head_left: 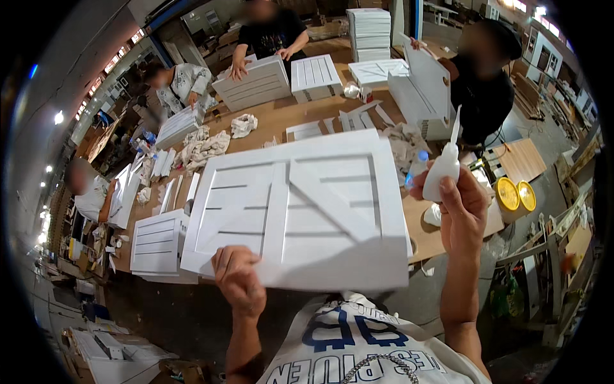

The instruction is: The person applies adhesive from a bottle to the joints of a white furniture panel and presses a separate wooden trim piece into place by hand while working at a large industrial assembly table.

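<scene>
A large white cabinet door panel (277, 192) with raised crossed and slanted strips lies tilted in front of me, its near edge jutting past the table. My left hand (240, 275) is curled over that near edge toward its left corner, gripping it. Up to the right of the panel, my right hand (462, 205) is closed around a white squeeze bottle (442, 171). The bottle's long thin nozzle points upward. Behind that hand, a clear plastic bottle with a blue cap (419, 165) stands on the table.
More white panels (157, 243) are stacked at the table's left. Crumpled rags (204, 148) and loose white strips (358, 118) lie across the brown table (275, 118). Several co-workers handle panels along the far and left sides; one holds a panel (419, 89) at far right. Yellow-lidded buckets (508, 194) stand right.
</scene>
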Tool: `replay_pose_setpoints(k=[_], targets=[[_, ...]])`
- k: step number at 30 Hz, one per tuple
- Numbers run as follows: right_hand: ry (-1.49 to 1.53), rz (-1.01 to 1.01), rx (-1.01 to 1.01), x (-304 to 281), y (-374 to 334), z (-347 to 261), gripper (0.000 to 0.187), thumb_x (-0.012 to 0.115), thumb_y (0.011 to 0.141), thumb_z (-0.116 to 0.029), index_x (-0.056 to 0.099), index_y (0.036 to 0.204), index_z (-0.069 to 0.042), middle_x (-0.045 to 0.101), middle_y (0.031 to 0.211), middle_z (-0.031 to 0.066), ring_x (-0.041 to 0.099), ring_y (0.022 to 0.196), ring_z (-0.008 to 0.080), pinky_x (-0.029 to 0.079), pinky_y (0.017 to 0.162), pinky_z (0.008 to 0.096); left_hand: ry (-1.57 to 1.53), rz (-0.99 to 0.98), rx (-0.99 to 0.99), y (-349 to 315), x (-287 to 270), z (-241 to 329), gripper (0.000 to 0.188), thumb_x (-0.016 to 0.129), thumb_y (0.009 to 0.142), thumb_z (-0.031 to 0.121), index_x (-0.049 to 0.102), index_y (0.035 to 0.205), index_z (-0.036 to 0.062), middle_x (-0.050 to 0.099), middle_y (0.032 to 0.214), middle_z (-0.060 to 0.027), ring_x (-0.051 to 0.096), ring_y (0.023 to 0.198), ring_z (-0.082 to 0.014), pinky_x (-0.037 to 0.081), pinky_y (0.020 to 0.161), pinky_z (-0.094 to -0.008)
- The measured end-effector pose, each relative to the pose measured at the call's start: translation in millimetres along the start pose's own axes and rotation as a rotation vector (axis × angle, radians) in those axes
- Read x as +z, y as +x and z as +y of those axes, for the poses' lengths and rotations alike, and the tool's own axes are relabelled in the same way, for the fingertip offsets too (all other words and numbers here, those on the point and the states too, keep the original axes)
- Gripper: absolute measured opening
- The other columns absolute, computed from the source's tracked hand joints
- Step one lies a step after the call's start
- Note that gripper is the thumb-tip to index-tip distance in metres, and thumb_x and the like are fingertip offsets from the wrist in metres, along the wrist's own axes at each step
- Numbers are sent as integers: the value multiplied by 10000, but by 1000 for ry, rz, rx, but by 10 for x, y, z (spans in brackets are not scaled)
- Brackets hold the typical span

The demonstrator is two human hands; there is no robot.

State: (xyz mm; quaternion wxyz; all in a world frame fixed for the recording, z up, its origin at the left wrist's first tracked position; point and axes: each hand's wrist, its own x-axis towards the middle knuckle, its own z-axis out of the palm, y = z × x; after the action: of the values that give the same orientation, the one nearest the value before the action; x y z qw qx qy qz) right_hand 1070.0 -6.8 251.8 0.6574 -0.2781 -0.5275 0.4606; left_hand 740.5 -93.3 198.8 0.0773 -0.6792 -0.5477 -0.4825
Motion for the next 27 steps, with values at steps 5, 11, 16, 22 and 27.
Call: replay_pose_setpoints(k=[5, 11, 16, 22, 27], targets=[[-185, -220, 24, -93, 381, 28, 360, 624, 993, -241, 585, 1178, 65, 716, 991, 168, 718, 815, 182, 580, 688, 275, -238, -55, -59, 45, -201, -358, 608, 307, 1059, 395, 555, 646, 23, 588, 676, -98, 536, 697, -252, 414, 725, -383], [-394, -358, 70, -177, 531, 205, 241, 700, 941, -182, 647, 1086, 2, 720, 912, 82, 648, 697, 114, 507, 607, 259, -321, -363, -153, 595, -39, -637, 696, 256, 1083, 461, 491, 613, 5, 503, 640, -72, 440, 708, -203, 371, 704, -328], [-582, -396, -61, -266, 625, 368, 217, 763, 881, -172, 680, 967, 9, 705, 796, 82, 617, 639, 116, 490, 580, 275, -407, -501, -138, 767, -40, -823, 742, 209, 1077, 517, 416, 558, 28, 446, 570, -53, 411, 657, -191, 349, 657, -322], [-698, -465, -168, -188, 508, 237, 217, 753, 870, -136, 656, 986, 19, 684, 765, 154, 670, 611, 231, 507, 553, 325, -565, -461, -185, 967, -32, -945, 636, 266, 1096, 397, 475, 612, 40, 531, 645, -77, 493, 683, -191, 391, 688, -307], [-775, -454, -204, -92, 497, 499, 194, 692, 780, -115, 587, 839, 37, 649, 686, 226, 664, 625, 395, 522, 562, 463, 29, -383, -41, 878, 274, 5, 501, 403, 1059, 404, 632, 988, -36, 650, 1038, -174, 610, 983, -286, 459, 910, -382]])
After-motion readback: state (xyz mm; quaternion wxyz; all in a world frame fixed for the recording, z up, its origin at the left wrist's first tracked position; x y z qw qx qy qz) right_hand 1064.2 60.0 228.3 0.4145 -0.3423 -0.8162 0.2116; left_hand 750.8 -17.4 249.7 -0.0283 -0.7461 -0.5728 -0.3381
